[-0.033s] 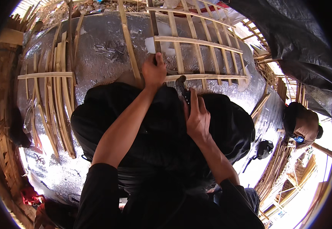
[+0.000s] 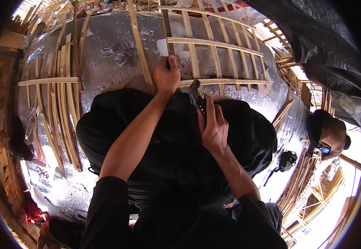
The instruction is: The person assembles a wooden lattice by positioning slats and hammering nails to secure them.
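My left hand (image 2: 167,78) is closed at the lower left corner of a bamboo lattice (image 2: 215,42), around the lower end of a dark slat (image 2: 166,25). Its thumb points up along that slat. To the right, my right hand (image 2: 215,128) is wrapped round a dark hammer-like tool (image 2: 195,96) with small bright dots on it. The tool's head lies against or just over the lattice's lowest crosspiece (image 2: 226,81); I cannot tell whether they touch. Left of my left hand lies a loose bamboo strip (image 2: 139,45).
A silvery sheet (image 2: 97,37) covers the ground, with a heap of thin dark pieces (image 2: 121,54), perhaps nails. Bamboo strips (image 2: 66,103) under a crosspiece lie at left. A black pouch-like item (image 2: 287,161) and another person (image 2: 327,135) are at right. Dark plastic sheeting (image 2: 313,37) hangs above.
The tool in my right hand has shifted slightly left and up, its head now a little nearer my left hand. My left hand keeps its hold on the slat.
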Motion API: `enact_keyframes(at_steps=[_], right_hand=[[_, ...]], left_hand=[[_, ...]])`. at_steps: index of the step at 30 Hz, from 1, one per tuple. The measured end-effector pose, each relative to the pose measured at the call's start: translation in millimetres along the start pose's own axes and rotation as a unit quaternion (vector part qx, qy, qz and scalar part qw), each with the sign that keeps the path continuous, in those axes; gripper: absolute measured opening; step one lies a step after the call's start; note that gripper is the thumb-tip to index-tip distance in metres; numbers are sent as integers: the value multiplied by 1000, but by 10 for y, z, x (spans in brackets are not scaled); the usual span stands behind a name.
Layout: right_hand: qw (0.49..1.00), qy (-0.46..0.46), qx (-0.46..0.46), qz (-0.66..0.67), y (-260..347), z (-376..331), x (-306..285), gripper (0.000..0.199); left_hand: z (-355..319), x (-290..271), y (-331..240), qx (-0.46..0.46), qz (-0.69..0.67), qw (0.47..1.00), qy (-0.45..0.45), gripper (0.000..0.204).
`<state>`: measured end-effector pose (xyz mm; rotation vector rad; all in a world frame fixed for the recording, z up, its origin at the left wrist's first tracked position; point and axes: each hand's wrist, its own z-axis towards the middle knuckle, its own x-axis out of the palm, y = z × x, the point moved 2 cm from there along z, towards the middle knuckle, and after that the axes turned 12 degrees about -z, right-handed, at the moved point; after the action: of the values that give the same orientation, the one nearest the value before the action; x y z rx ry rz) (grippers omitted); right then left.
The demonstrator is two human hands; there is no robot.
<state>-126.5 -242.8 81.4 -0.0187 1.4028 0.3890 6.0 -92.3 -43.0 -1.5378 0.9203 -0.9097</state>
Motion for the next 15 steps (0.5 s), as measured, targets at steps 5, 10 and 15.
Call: enact_keyframes(at_steps=[5, 10, 15], right_hand=[[994, 60, 55, -69, -166, 113, 201, 48], [993, -90, 10, 69, -23, 186, -76, 42], [984, 14, 141, 112, -327, 244, -72, 27]], left_hand=[[-2, -54, 108, 33, 53, 998, 8, 42], [66, -1, 45, -21, -27, 999, 5, 41], [138, 13, -12, -10, 0, 1000, 15, 43]])
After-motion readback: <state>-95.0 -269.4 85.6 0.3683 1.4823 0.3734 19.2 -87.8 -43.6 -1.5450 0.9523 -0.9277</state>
